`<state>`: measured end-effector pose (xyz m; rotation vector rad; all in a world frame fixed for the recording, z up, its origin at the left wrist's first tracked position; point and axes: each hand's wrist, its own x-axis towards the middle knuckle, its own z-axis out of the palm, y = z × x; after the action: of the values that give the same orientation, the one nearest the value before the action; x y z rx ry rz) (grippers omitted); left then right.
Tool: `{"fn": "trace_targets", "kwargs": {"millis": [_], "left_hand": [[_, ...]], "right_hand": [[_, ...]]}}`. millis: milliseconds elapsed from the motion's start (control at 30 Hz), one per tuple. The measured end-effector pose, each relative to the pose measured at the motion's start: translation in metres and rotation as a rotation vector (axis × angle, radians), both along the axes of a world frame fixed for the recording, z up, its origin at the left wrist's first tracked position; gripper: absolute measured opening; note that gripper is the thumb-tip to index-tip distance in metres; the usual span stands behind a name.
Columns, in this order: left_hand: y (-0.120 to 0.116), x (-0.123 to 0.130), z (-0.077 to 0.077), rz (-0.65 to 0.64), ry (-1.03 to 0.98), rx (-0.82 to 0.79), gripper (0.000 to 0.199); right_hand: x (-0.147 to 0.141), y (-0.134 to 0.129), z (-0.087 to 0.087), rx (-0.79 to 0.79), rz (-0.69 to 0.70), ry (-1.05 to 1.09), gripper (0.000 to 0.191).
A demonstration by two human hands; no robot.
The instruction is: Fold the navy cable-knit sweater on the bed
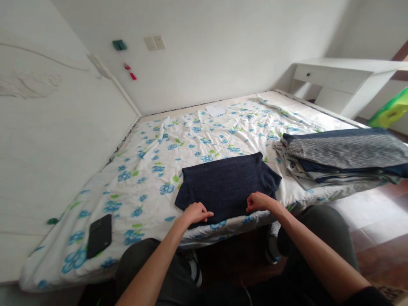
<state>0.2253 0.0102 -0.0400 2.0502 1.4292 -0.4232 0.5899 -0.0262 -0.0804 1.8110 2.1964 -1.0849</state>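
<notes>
A dark navy garment [223,182], folded into a roughly rectangular shape, lies at the front edge of the bed. My left hand [196,213] rests at its lower left part, fingers curled in and pressed together near the cloth. At the lower right part is my right hand [257,202], closed with the fingertips turned down on the fabric. Whether either hand pinches any cloth is too small to tell. Short flaps of the garment stick out at both sides.
A stack of folded clothes [347,155] sits on the bed's right side. A black phone [99,236] lies at the front left of the flowered sheet [172,146]. White paper [215,110] lies near the wall. A white desk [334,78] stands at the back right.
</notes>
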Motion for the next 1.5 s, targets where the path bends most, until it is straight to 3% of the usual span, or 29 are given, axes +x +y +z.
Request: {"fn": "trace_targets", "kwargs": {"millis": [167, 233, 300, 400, 467, 633, 733, 867, 1000, 1133, 1200, 1267, 1333, 1433, 1500], "left_hand": [[-0.004, 0.024, -0.006, -0.005, 0.159, 0.089, 0.048], [-0.006, 0.029, -0.005, -0.098, 0.132, 0.129, 0.030], [-0.009, 0.034, -0.004, -0.249, 0.030, 0.175, 0.009], [-0.015, 0.041, -0.004, -0.420, -0.107, 0.188, 0.050], [-0.016, 0.044, -0.005, -0.434, -0.121, 0.154, 0.056], [-0.007, 0.044, -0.012, -0.350, -0.163, 0.043, 0.035], [0.012, 0.027, -0.016, -0.285, -0.235, 0.025, 0.025], [0.059, -0.018, -0.020, -0.082, -0.177, 0.163, 0.016], [0.102, -0.050, -0.020, 0.153, -0.062, 0.162, 0.037], [0.116, -0.047, -0.025, 0.189, 0.057, 0.185, 0.081], [0.116, -0.043, -0.029, 0.149, 0.112, 0.261, 0.079], [0.118, -0.041, -0.032, 0.121, 0.112, 0.351, 0.058], [0.123, -0.042, -0.034, 0.113, 0.075, 0.441, 0.036], [0.135, -0.046, -0.037, 0.082, -0.018, 0.532, 0.016], [0.144, -0.048, -0.040, 0.040, -0.089, 0.546, 0.015]], "right_hand": [[-0.009, 0.003, 0.008, -0.012, 0.005, -0.060, 0.010], [-0.017, 0.002, 0.011, 0.025, 0.064, -0.069, 0.018], [-0.028, -0.002, 0.012, 0.110, 0.167, -0.042, 0.038], [-0.045, -0.009, 0.014, 0.211, 0.291, 0.015, 0.064], [-0.053, -0.012, 0.016, 0.208, 0.303, 0.029, 0.063], [-0.068, -0.011, 0.017, 0.167, 0.147, 0.003, 0.023], [-0.075, -0.012, 0.013, 0.174, 0.039, -0.055, 0.028], [-0.080, -0.012, 0.010, 0.142, -0.006, -0.096, 0.030], [-0.079, -0.012, 0.010, 0.111, -0.011, -0.081, 0.025], [-0.076, -0.009, 0.008, 0.109, -0.013, -0.049, 0.019], [-0.075, 0.001, 0.007, 0.083, 0.005, 0.017, 0.014], [-0.077, 0.020, 0.008, 0.097, 0.012, 0.106, 0.011], [-0.086, 0.049, 0.008, 0.213, -0.019, 0.173, 0.013], [-0.117, 0.101, 0.005, 0.434, -0.069, 0.214, 0.032], [-0.147, 0.134, -0.002, 0.500, -0.070, 0.229, 0.048]]}}
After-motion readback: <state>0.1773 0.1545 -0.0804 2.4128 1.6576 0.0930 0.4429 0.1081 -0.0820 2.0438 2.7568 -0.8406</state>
